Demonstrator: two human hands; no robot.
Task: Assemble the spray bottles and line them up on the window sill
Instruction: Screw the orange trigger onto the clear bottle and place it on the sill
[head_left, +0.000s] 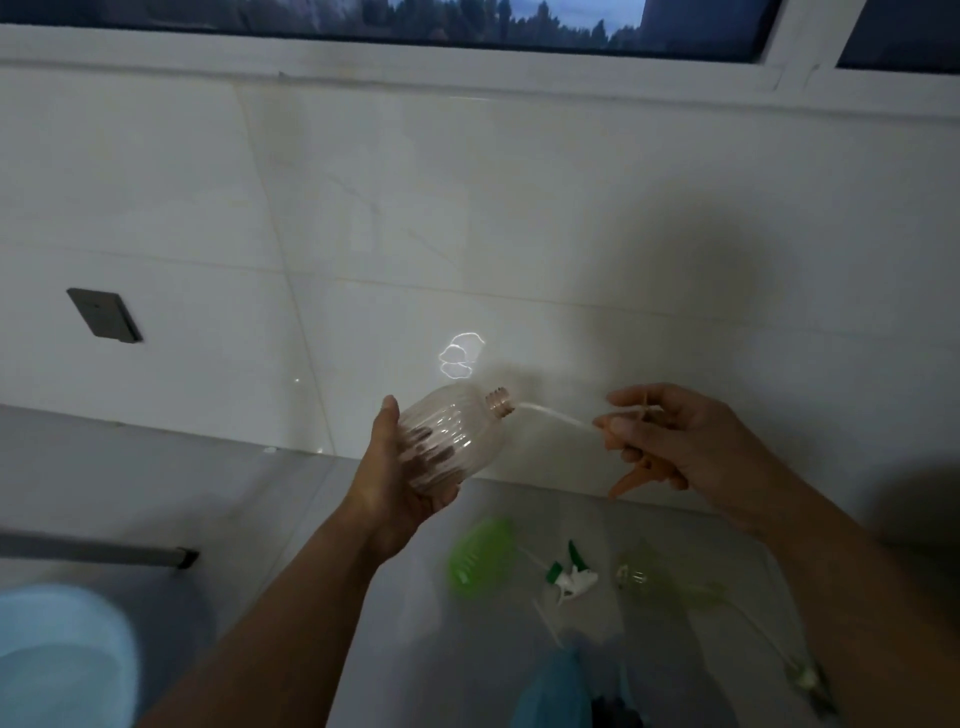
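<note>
A clear ribbed bottle (448, 439) is gripped by the left hand (402, 480); an orange sprayer head (641, 467) is pinched in the right hand (685, 441), its tube (553, 414) at the neck

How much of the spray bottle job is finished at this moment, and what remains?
Nothing looks done: no bottle stands on the window sill. In hand: the left hand holds a clear bottle, the right hand an orange sprayer, tube at the neck. Left: the green bottle and green sprayer lie below, unassembled.
</note>
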